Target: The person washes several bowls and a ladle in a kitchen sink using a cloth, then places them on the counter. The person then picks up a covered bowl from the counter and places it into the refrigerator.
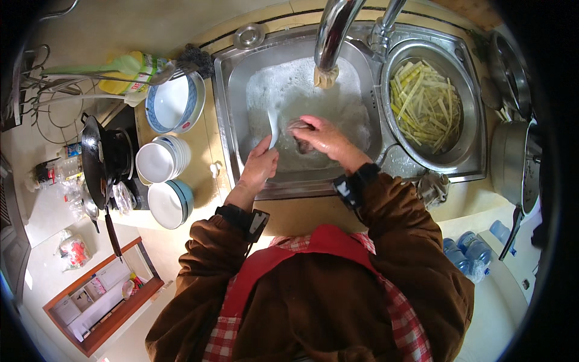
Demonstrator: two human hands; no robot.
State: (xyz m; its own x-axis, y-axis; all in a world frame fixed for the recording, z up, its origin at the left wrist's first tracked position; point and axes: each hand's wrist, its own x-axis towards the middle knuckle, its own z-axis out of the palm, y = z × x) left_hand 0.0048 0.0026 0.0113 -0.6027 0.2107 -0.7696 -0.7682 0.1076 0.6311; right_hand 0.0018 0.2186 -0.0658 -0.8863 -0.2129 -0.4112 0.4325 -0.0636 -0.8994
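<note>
My left hand (262,160) grips a white utensil (273,124) by its lower end, its slim upper part pointing away from me over the suds. Just to the right, my right hand (323,138) has its fingers closed on a dark, wet scrubbing cloth (304,145); its exact kind is hard to tell. Both hands are above the left basin of the stainless steel sink (237,77), which holds cloudy, foamy water (294,81). Whatever lies under the foam is hidden. A chrome faucet (332,40) with a cloth-like cover on its spout hangs over the basin.
Sliced pale-green vegetable strips (423,104) soak in a metal basin (392,131) on the right. Stacked white bowls (156,160), blue-rimmed bowls (169,203) and a patterned dish (199,104) stand at the left. Beyond them is a black wok (92,158). A pot (506,163) sits far right.
</note>
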